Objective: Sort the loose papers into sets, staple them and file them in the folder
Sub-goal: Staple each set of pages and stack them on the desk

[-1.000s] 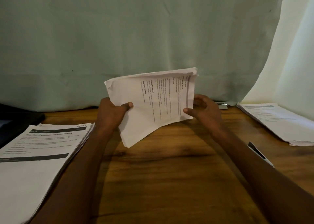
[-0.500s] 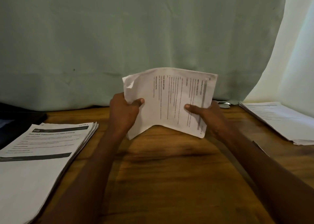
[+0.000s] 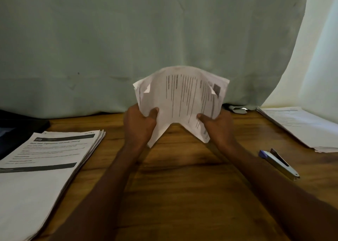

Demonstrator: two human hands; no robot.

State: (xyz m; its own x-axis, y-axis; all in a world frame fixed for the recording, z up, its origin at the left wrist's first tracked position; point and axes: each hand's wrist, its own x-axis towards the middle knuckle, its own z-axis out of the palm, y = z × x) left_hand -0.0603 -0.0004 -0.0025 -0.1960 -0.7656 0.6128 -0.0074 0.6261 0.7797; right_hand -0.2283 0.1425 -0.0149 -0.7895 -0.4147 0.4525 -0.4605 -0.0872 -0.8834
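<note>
Both hands hold one bundle of printed papers (image 3: 180,98) upright above the middle of the wooden table (image 3: 182,176). The bundle bows upward in the middle and its print runs sideways. My left hand (image 3: 140,123) grips its lower left edge, thumb on the front. My right hand (image 3: 217,126) grips its lower right edge the same way. A stapler (image 3: 279,163), white with a blue end, lies on the table to the right of my right forearm.
A thick stack of printed papers (image 3: 45,165) lies at the left front. Another paper stack (image 3: 301,125) lies at the right rear. A dark folder-like object (image 3: 20,129) sits at the far left. A pale green curtain (image 3: 146,39) hangs behind the table.
The bundle has turned more upright and shifted right, and now bows between the hands. The view has tilted down, so the stapler shows fully.
</note>
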